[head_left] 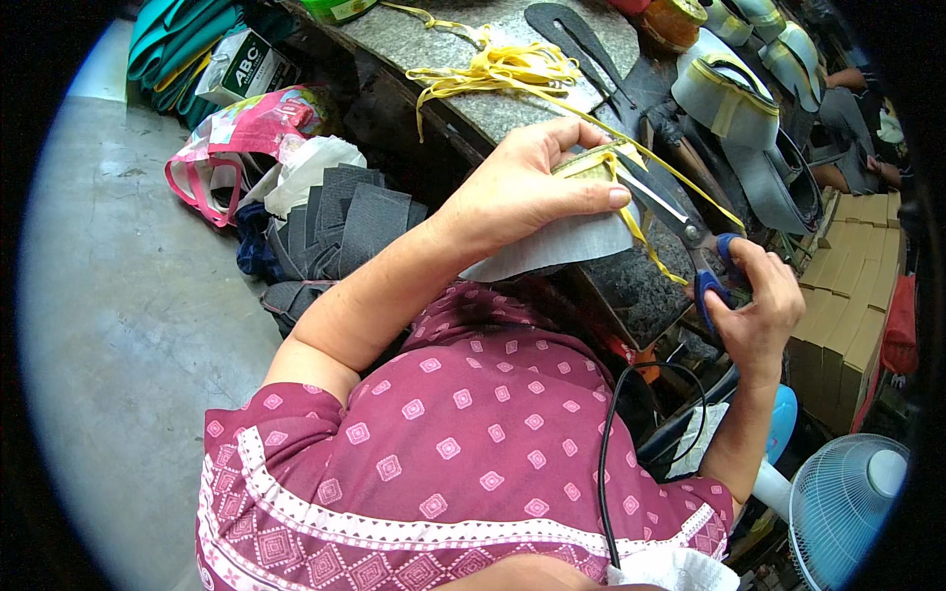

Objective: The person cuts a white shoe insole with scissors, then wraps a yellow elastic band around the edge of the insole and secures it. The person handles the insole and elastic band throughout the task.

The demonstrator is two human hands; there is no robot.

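Observation:
My left hand (527, 182) pinches a curved, pale grey piece (557, 252) with yellow tape along its upper edge, thumb pressed on top. It looks like the grey bands further right, though its exact kind is not plain. Scissors (696, 236) with blue handles are in my right hand (761, 310), its fingers in the loops. Their blades are spread and reach the yellow tape beside my left thumb. A strip of yellow tape (680, 185) runs across above the scissors, and a shorter end hangs below the blades. Loose yellow tape (503, 67) lies heaped on the worktop beyond my left hand.
The grey worktop (424, 34) also bears a flat black sole-shaped piece (576, 39). Grey curved bands (734, 103) stand at the right, with a cardboard box (847, 286) below. Dark grey pieces (345, 217) and a pink bag (246, 138) lie left; a fan (847, 502) stands lower right.

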